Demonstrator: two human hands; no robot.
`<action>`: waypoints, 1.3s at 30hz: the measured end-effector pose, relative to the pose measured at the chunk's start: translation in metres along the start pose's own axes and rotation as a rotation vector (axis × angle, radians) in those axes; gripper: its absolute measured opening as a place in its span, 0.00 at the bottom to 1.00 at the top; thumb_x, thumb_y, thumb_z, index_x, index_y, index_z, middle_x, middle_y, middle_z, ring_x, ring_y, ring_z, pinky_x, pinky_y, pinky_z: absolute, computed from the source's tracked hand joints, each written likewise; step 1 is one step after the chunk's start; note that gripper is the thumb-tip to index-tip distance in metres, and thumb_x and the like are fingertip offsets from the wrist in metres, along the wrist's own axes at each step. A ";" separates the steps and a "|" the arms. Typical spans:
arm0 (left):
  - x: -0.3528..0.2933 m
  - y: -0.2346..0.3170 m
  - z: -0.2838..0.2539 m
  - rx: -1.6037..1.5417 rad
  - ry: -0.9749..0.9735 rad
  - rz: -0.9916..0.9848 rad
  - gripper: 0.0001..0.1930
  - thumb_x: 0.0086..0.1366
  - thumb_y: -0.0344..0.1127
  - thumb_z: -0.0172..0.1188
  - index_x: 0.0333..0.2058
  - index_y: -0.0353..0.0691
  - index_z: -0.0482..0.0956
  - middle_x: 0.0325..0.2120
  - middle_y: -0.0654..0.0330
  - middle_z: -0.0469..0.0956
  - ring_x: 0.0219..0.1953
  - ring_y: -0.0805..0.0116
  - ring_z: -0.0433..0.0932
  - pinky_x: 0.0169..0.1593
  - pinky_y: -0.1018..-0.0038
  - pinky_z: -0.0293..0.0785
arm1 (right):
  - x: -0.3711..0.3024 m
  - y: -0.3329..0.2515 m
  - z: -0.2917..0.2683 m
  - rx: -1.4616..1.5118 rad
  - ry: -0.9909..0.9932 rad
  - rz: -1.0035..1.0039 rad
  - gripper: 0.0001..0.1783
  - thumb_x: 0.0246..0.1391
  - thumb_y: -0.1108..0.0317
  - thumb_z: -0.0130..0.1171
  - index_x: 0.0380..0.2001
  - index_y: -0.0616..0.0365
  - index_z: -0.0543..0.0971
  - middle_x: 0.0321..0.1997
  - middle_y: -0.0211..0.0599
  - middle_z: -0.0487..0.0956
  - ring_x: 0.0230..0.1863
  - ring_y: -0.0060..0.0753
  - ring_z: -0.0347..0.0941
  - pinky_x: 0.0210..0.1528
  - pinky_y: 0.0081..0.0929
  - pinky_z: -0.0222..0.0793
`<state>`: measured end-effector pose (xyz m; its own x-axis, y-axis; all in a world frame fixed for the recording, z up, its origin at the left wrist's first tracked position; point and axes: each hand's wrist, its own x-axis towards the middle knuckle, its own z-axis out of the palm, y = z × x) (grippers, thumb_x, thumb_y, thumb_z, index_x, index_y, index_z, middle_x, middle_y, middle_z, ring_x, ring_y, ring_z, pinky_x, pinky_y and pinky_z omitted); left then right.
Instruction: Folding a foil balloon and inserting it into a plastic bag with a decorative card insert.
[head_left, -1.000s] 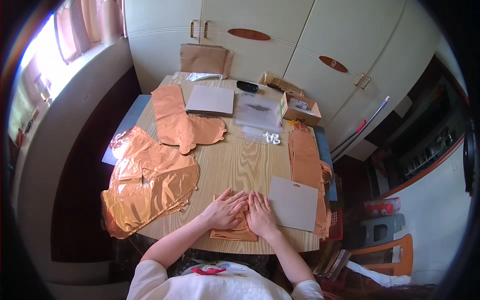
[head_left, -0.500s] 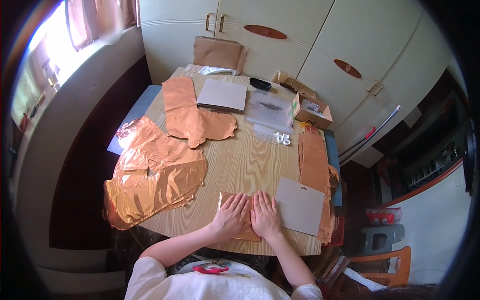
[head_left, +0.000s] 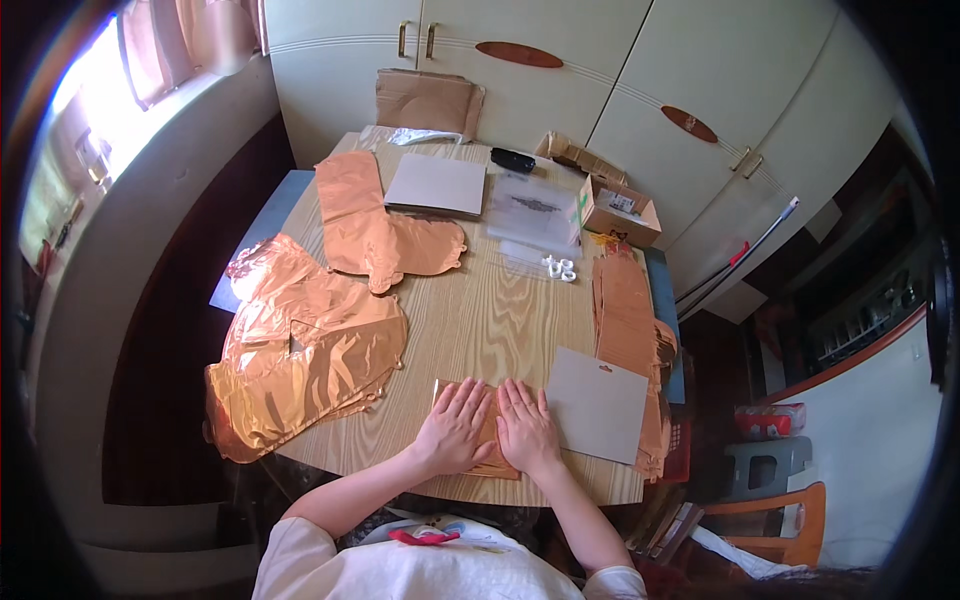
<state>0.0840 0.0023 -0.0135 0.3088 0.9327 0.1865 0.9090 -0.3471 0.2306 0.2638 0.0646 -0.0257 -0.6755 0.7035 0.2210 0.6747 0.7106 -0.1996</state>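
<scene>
Both palms press down on a folded copper-coloured foil balloon at the table's near edge. My left hand lies flat over its left and middle part, fingers stretched out and pointing away from me. Beside it, my right hand rests flat over the right side, its fingers also extended. The hands cover most of the folded foil. Just right of my right hand lies a grey card with a small hanging slot. Flat, uninflated copper foil balloons are piled to the left, with another flat foil balloon behind them.
A stack of grey cards and clear plastic bags sit at the back. White rings lie near a small open cardboard box. More copper foil runs along the right edge. An orange chair stands at right.
My hands have spread slightly apart on the folded foil, and the left thumb now sticks out toward the right hand. The whole view has shifted a little.
</scene>
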 end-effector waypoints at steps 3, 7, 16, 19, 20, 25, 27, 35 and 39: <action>0.000 -0.001 0.000 0.019 0.002 0.001 0.41 0.63 0.60 0.47 0.63 0.28 0.60 0.65 0.39 0.57 0.69 0.40 0.52 0.69 0.46 0.44 | -0.001 0.000 0.000 -0.003 0.018 0.000 0.29 0.61 0.60 0.48 0.64 0.61 0.66 0.68 0.46 0.65 0.71 0.43 0.57 0.72 0.53 0.43; 0.000 -0.001 -0.001 0.043 -0.014 0.004 0.42 0.64 0.62 0.46 0.63 0.30 0.60 0.65 0.40 0.58 0.69 0.40 0.52 0.68 0.43 0.44 | -0.002 0.000 0.001 -0.006 0.029 -0.003 0.29 0.60 0.61 0.49 0.62 0.62 0.68 0.67 0.47 0.66 0.71 0.43 0.58 0.72 0.54 0.43; 0.000 -0.005 -0.004 0.070 -0.040 0.024 0.44 0.63 0.64 0.46 0.64 0.31 0.60 0.65 0.41 0.57 0.70 0.42 0.51 0.68 0.44 0.44 | -0.001 -0.001 -0.002 -0.008 0.056 -0.013 0.27 0.59 0.61 0.51 0.60 0.62 0.71 0.64 0.48 0.70 0.69 0.43 0.62 0.71 0.56 0.43; 0.000 -0.005 -0.006 0.076 -0.054 0.031 0.44 0.63 0.66 0.45 0.64 0.31 0.60 0.66 0.42 0.57 0.69 0.39 0.50 0.69 0.44 0.44 | -0.001 0.000 0.000 -0.020 0.062 -0.019 0.27 0.59 0.61 0.51 0.59 0.62 0.72 0.64 0.48 0.71 0.68 0.44 0.62 0.71 0.56 0.44; 0.001 -0.004 -0.006 0.081 -0.061 0.033 0.44 0.63 0.67 0.45 0.64 0.32 0.60 0.66 0.41 0.56 0.69 0.37 0.49 0.68 0.44 0.44 | -0.001 0.000 -0.001 -0.021 0.066 -0.019 0.27 0.58 0.61 0.51 0.59 0.62 0.72 0.64 0.48 0.71 0.68 0.44 0.63 0.71 0.56 0.45; 0.000 -0.005 -0.011 0.084 -0.085 0.012 0.46 0.62 0.70 0.44 0.65 0.36 0.60 0.66 0.38 0.55 0.68 0.29 0.48 0.68 0.43 0.45 | 0.000 0.001 0.000 -0.030 0.053 -0.034 0.28 0.59 0.60 0.51 0.59 0.64 0.71 0.63 0.50 0.71 0.68 0.46 0.63 0.70 0.55 0.48; -0.001 -0.007 -0.011 0.075 -0.067 0.023 0.46 0.61 0.71 0.44 0.66 0.38 0.60 0.66 0.37 0.54 0.67 0.28 0.49 0.68 0.42 0.46 | -0.001 0.003 -0.001 -0.039 0.030 -0.040 0.29 0.59 0.59 0.51 0.60 0.64 0.70 0.64 0.51 0.70 0.68 0.47 0.63 0.70 0.55 0.48; -0.005 -0.017 -0.004 0.058 -0.090 0.025 0.38 0.67 0.63 0.43 0.67 0.42 0.58 0.66 0.37 0.53 0.68 0.30 0.48 0.69 0.45 0.46 | -0.004 0.028 -0.010 0.087 -0.105 -0.146 0.27 0.64 0.56 0.48 0.61 0.60 0.69 0.66 0.43 0.68 0.69 0.40 0.61 0.72 0.54 0.44; -0.001 -0.017 -0.004 0.067 -0.095 0.037 0.35 0.67 0.58 0.47 0.67 0.44 0.58 0.66 0.38 0.53 0.68 0.31 0.48 0.69 0.45 0.46 | 0.007 0.049 -0.022 0.206 -0.261 -0.124 0.25 0.64 0.56 0.48 0.60 0.55 0.73 0.65 0.35 0.71 0.70 0.37 0.61 0.73 0.58 0.40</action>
<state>0.0675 0.0069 -0.0133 0.3644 0.9257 0.1016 0.9123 -0.3767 0.1603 0.2985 0.1041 -0.0129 -0.8200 0.5723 0.0095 0.5262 0.7602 -0.3811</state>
